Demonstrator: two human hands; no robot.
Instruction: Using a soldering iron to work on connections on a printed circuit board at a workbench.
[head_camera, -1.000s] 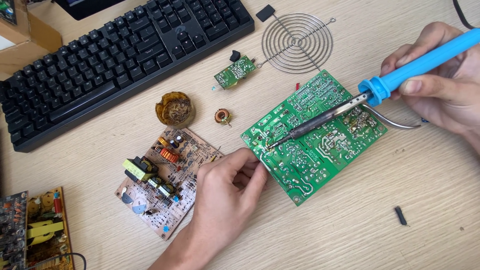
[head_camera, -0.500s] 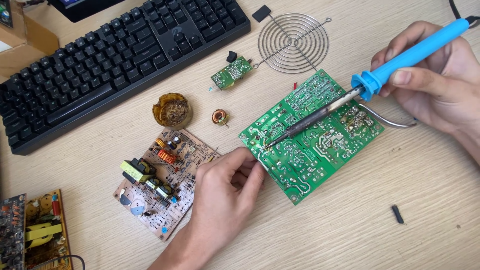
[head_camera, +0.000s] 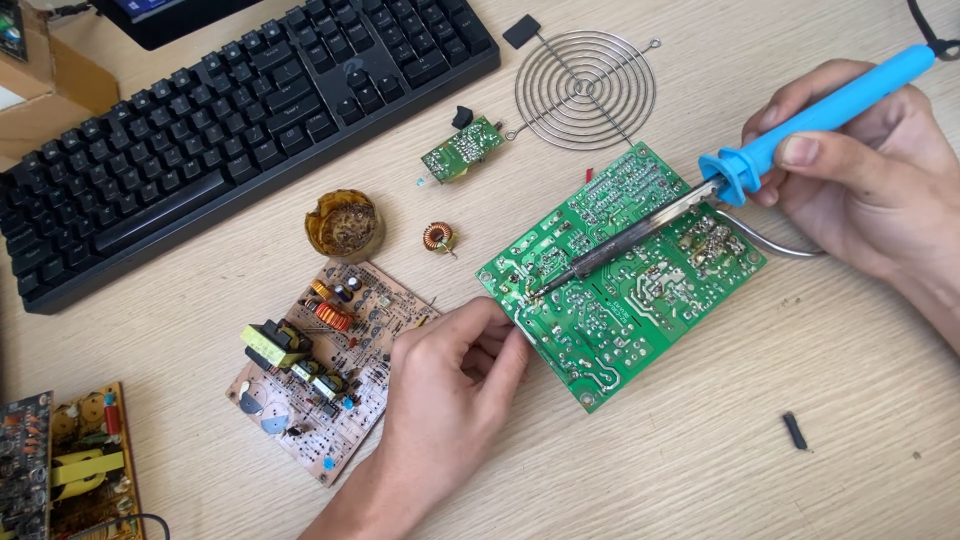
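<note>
A green circuit board (head_camera: 640, 290) lies solder side up on the wooden table. My left hand (head_camera: 450, 390) pinches its near left edge between thumb and fingers. My right hand (head_camera: 870, 180) grips a soldering iron with a blue handle (head_camera: 820, 110). The iron's dark metal tip (head_camera: 545, 285) rests on the board near its left corner, just above my left fingertips. A grey wire (head_camera: 780, 245) curves out from under my right hand.
A tan circuit board with coils and capacitors (head_camera: 320, 360) lies left of my left hand. A black keyboard (head_camera: 230, 130), a small green board (head_camera: 462, 150), a copper coil (head_camera: 438, 237), a round tin (head_camera: 344, 224) and a wire fan grille (head_camera: 585, 90) sit farther back.
The iron's tip has stayed on the same spot of the green board. My left hand keeps its hold on the edge. Only the view has shifted slightly.
</note>
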